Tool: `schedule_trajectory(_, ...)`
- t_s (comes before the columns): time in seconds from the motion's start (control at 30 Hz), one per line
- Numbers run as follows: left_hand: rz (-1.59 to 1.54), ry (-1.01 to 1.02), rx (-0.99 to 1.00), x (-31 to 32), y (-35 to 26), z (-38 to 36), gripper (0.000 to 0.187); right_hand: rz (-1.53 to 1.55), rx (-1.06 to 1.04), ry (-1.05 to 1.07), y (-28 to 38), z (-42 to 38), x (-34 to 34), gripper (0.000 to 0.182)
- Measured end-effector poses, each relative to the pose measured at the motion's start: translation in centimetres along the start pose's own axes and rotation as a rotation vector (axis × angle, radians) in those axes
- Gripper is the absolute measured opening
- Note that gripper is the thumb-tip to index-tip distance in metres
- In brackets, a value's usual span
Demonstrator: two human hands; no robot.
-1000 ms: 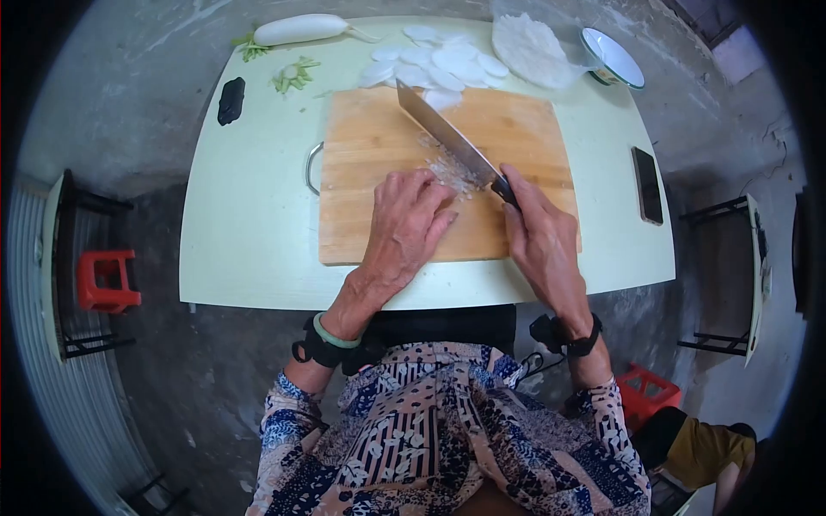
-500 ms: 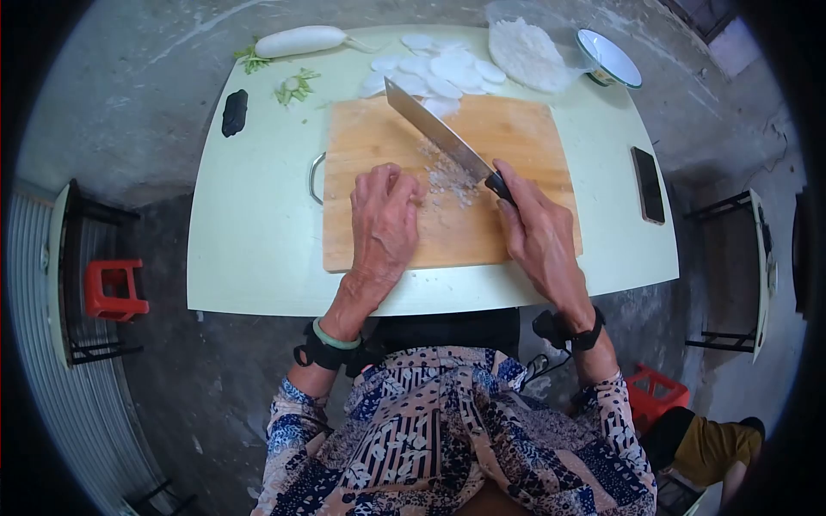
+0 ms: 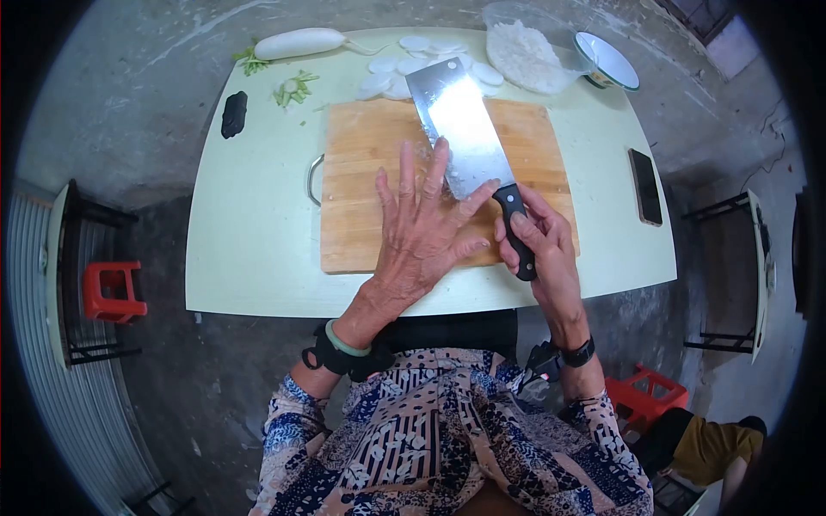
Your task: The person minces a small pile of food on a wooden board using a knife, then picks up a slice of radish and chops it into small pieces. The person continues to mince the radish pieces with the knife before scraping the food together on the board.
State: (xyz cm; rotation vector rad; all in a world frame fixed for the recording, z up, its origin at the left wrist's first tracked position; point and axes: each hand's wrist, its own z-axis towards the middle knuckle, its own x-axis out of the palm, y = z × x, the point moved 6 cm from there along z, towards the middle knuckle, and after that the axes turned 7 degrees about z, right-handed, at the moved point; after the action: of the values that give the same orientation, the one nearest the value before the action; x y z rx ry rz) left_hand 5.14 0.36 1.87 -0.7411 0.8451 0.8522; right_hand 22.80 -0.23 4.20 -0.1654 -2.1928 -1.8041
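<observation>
A cleaver lies tilted over the wooden cutting board, its broad shiny face turned up. My right hand is closed around its black handle. With fingers spread, my left hand reaches along the blade's left edge, the fingertips touching or very close to the metal. Small pale chopped bits cling to the lower part of the blade and near my left fingers; the blade and hand hide most of the others. Round white radish slices are spread just behind the board, partly covered by the blade tip.
Along the table's back edge are a whole white radish, leafy green tops, a clear bag of white shreds and a white bowl. A black object lies left, a phone right. Another person is at lower right.
The cleaver has turned from edge-down to face-up and its tip has swung right. My left hand has opened, moving right to the blade. My right hand has shifted down slightly on the handle side.
</observation>
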Motion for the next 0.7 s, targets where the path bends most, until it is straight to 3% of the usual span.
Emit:
schedule_trajectory(0.47,0.003,-0.078,-0.177,-1.3,3.4,1.5,0.073,0.004,0.028,0.008,0.6,-3.4,-2.8,0.051)
schedule_trajectory(0.57,-0.262,-0.199,-0.248,-1.5,5.0,1.9,0.076,-0.018,0.018,-0.036,0.5,-3.5,-4.3,0.051)
schedule_trajectory(0.63,-0.81,-0.154,-0.389,-2.2,5.7,2.4,0.084,-0.002,0.007,-0.004,0.6,-3.6,-4.3,0.052)
schedule_trajectory(0.67,-0.81,-0.154,-0.392,-2.4,5.7,2.7,0.084,-0.002,0.009,-0.003,0.6,-3.6,-4.3,0.052)
schedule_trajectory(0.7,-1.242,-0.119,-0.426,-1.8,5.8,3.3,0.089,0.001,0.019,0.021,0.8,-3.5,-4.0,0.052)
